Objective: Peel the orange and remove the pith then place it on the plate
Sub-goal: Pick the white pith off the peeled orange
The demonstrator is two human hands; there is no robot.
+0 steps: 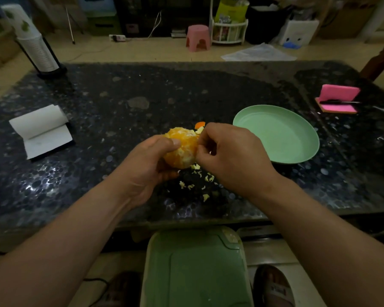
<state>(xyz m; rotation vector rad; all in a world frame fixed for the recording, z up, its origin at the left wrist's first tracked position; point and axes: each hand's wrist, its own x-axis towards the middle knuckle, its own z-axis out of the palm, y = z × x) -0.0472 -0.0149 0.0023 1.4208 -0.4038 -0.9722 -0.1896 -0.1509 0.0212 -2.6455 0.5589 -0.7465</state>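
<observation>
- The orange [182, 149], mostly peeled with pale patches of pith on it, is held in the air above the dark speckled surface [142, 96], near the middle of the view.
- The left hand [146, 165] grips it from 8 o'clock, with its fingers curled underneath and its thumb pressed across the top.
- The right hand [233, 154] meets the fruit at 3 o'clock. Its thumb and forefinger are pressed together, pinching at the orange's side, and what lies between them is too small to tell.
- The green plate [275, 131] sits on the surface at 2 o'clock from the orange, holding nothing.
- Pale pith scraps [205, 178] are scattered on the surface at 5 o'clock, under the hands.
- A bit of orange peel [200, 124] shows at 1 o'clock, just beyond the fruit.
- An open notepad [42, 131] lies at 9 o'clock, well apart.
</observation>
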